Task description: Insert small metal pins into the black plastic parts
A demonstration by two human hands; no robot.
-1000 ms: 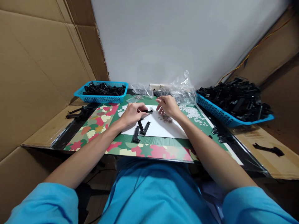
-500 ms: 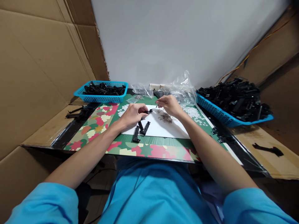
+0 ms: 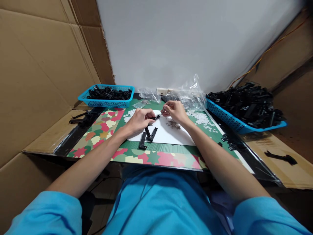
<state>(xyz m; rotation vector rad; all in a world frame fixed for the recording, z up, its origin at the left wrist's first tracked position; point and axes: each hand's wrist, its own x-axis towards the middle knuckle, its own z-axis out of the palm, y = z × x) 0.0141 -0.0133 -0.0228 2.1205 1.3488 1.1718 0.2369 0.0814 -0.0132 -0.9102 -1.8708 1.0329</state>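
Over the white sheet [image 3: 181, 137], my left hand [image 3: 141, 120] grips a small black plastic part [image 3: 156, 117] between thumb and fingers, its end sticking out to the right. My right hand [image 3: 174, 111] is close by that end with its fingertips pinched; whatever they hold is too small to make out. Below my right hand lies a pile of tiny brownish pieces [image 3: 174, 124], perhaps springs or screws. Several black plastic parts [image 3: 143, 141] rest on the front of the sheet below my left hand.
Small white discs [image 3: 201, 118] are spread on the green mat at the right, with more at the left. A blue basket [image 3: 105, 103] of black parts stands back left; a fuller blue basket [image 3: 234, 123] stands right. Clear plastic bags [image 3: 193, 98] lie along the wall.
My right hand has moved slightly left, from above the brownish pile to the end of the black part. My left hand keeps its hold.
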